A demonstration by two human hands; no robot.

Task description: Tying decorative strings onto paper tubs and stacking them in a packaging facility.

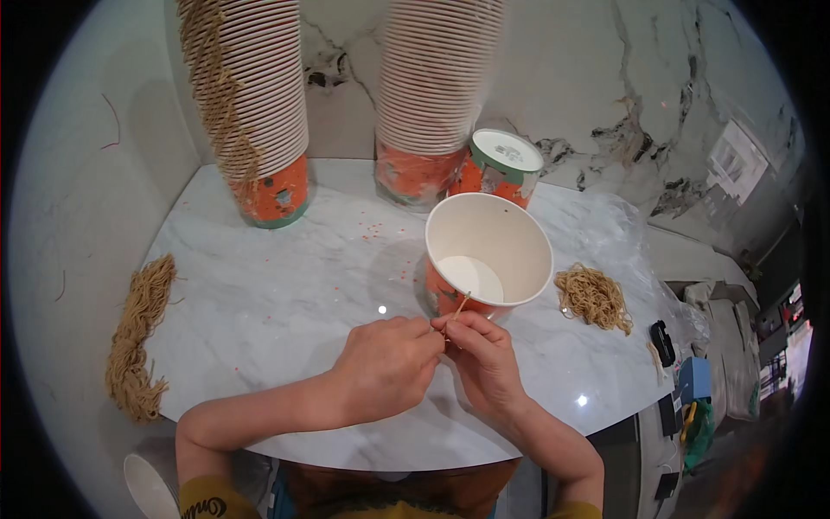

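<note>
An open paper bucket [488, 229], orange outside and white inside, stands on the marble-patterned table just beyond my hands. In front of its near wall, my left hand [380, 363] and my right hand [484, 350] meet, both closed in a pinch on a thin tan string [465, 304]. One end of the string sticks up above my right fingertips, against the bucket's near rim. My fingers hide the rest of it. To the right of the bucket lies a loose tangled heap of tan strings [593, 297].
A bundle of tan strings [138, 346] lies at the table's left edge. Two tall stacks of paper buckets [259, 104] [437, 86] stand at the back, strings draped down the left one. Beside them sits a lidded bucket [507, 156]. Clear plastic wrap [618, 242] lies at the right edge.
</note>
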